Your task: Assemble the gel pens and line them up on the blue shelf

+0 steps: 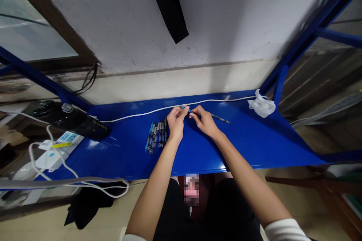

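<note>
Above the blue tabletop, a teal-ended pen [184,109] is held between my two hands. My left hand [177,118] has thumb and fingers closed on its teal end. The fingertips of my right hand [204,121] pinch the darker end. Just beyond my right hand a second pen [222,119] lies on the table, its near part hidden behind the hand. Beside my left hand several black, grey and blue pens [157,134] lie side by side in a row, partly covered by that hand and wrist.
A black bottle [76,120] lies on its side at the left, by a white power strip [60,150] with cables. A white cord [141,114] runs along the back of the blue table [243,147]. Crumpled white plastic [262,105] sits at the back right.
</note>
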The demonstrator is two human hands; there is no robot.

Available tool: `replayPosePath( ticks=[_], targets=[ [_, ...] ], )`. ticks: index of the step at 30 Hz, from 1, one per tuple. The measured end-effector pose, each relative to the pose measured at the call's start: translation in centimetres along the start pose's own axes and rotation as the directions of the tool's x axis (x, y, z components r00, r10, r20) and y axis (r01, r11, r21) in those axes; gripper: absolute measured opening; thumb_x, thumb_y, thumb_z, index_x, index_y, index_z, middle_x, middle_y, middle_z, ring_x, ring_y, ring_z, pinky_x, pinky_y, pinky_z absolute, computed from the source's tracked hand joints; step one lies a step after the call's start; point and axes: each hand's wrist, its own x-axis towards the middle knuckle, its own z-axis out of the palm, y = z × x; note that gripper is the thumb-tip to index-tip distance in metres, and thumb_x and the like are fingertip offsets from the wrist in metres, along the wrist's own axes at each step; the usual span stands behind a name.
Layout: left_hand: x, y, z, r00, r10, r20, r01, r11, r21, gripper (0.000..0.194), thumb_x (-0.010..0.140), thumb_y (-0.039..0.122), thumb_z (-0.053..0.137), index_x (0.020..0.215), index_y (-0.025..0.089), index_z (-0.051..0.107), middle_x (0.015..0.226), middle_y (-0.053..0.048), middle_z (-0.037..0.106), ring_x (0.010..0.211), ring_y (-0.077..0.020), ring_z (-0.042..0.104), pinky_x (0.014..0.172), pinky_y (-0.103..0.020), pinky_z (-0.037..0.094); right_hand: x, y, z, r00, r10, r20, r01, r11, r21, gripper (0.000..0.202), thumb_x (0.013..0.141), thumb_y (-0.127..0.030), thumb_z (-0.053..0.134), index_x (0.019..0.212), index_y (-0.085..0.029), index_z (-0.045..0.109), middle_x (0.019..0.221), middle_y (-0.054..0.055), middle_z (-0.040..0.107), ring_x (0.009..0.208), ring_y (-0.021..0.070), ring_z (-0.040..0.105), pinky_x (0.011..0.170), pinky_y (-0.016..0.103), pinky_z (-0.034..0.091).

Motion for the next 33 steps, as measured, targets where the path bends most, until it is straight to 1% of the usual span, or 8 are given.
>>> replayPosePath(
  ticks=[3,7,15,18,22,26,30,33],
  targets=[
    [0.0,-0.2,-0.1,1.000,0.008,-0.001,-0.008,1.000,0.004,0.026,0.080,0.037,0.097,0.092,0.019,0.082,0.091,-0.004,0.081,0.087,-0.0176,0.074,0.084,-0.029,0.054,0.0,0.0,-0.1,1.000,-0.022,0.006,0.022,0.996,-0.086,0.022,0.112,-0.046,0.056,0.112,-0.026,0.064,0.091,0.004,0.074,0.077,0.0227,0.066,0.079,0.033,0.046],
    [0.1,-0.5,-0.3,1.000,0.003,-0.014,-0.003,1.000,0.014,0.027,0.082,0.038,0.096,0.096,0.019,0.083,0.093,-0.005,0.082,0.084,-0.0172,0.073,0.082,-0.029,0.054,0.1,0.2,-0.1,0.997,-0.065,0.031,0.068,0.992,-0.109,0.028,0.116,-0.040,0.046,0.107,-0.024,0.067,0.096,0.006,0.076,0.085,0.0231,0.070,0.083,0.034,0.047],
    [0.1,-0.5,-0.3,1.000,-0.006,-0.006,0.006,1.000,0.019,0.030,0.081,0.040,0.096,0.100,0.019,0.085,0.089,-0.005,0.081,0.082,-0.0174,0.073,0.078,-0.028,0.055,0.0,1.1,0.1,0.998,-0.061,0.010,0.061,0.996,-0.067,0.008,0.111,-0.034,0.057,0.109,-0.026,0.058,0.101,0.006,0.082,0.089,0.0250,0.077,0.081,0.034,0.052],
    [0.1,-0.5,-0.3,1.000,0.006,-0.028,-0.005,1.000,0.024,0.031,0.079,0.041,0.096,0.098,0.019,0.084,0.090,-0.005,0.081,0.082,-0.0169,0.073,0.080,-0.028,0.056,0.0,0.8,0.1,0.998,-0.060,0.015,0.061,0.993,-0.101,0.012,0.111,-0.038,0.058,0.113,-0.026,0.060,0.097,0.005,0.081,0.084,0.0244,0.076,0.078,0.033,0.052],
    [0.3,-1.0,-0.5,0.999,0.025,-0.046,-0.024,0.999,0.030,0.033,0.079,0.043,0.097,0.097,0.018,0.083,0.088,-0.005,0.080,0.081,-0.0164,0.073,0.081,-0.028,0.056,0.1,0.6,0.1,0.993,-0.111,0.047,0.117,0.979,-0.167,0.027,0.116,-0.040,0.047,0.107,-0.025,0.067,0.096,0.007,0.078,0.087,0.0246,0.074,0.082,0.035,0.053],
    [0.7,-1.0,-1.0,0.992,0.020,-0.123,-0.024,0.999,-0.031,0.035,0.078,0.045,0.098,0.091,0.018,0.079,0.085,-0.002,0.077,0.077,-0.0144,0.072,0.081,-0.029,0.057,0.0,1.1,0.0,0.997,-0.083,0.003,0.082,0.985,-0.154,0.015,0.113,-0.037,0.054,0.110,-0.025,0.064,0.100,0.007,0.080,0.090,0.0262,0.077,0.081,0.035,0.053],
    [1.1,-0.6,-1.4,0.983,-0.040,-0.177,0.015,0.990,-0.141,0.039,0.075,0.043,0.100,0.090,0.017,0.076,0.091,-0.003,0.078,0.086,-0.0154,0.075,0.090,-0.032,0.060,-0.2,1.1,-0.2,0.999,-0.031,-0.034,0.024,0.981,-0.192,0.015,0.109,-0.039,0.062,0.116,-0.026,0.063,0.098,0.005,0.081,0.082,0.0252,0.076,0.077,0.034,0.053],
    [1.2,-0.3,-1.4,0.984,-0.056,-0.167,0.026,0.985,-0.173,0.038,0.076,0.041,0.100,0.095,0.017,0.078,0.098,-0.005,0.079,0.099,-0.0192,0.077,0.096,-0.035,0.060,-0.2,0.7,-0.2,0.999,-0.054,-0.003,0.052,0.973,-0.227,0.019,0.112,-0.042,0.057,0.118,-0.027,0.066,0.095,0.004,0.080,0.081,0.0243,0.075,0.078,0.033,0.052]
  ],
)
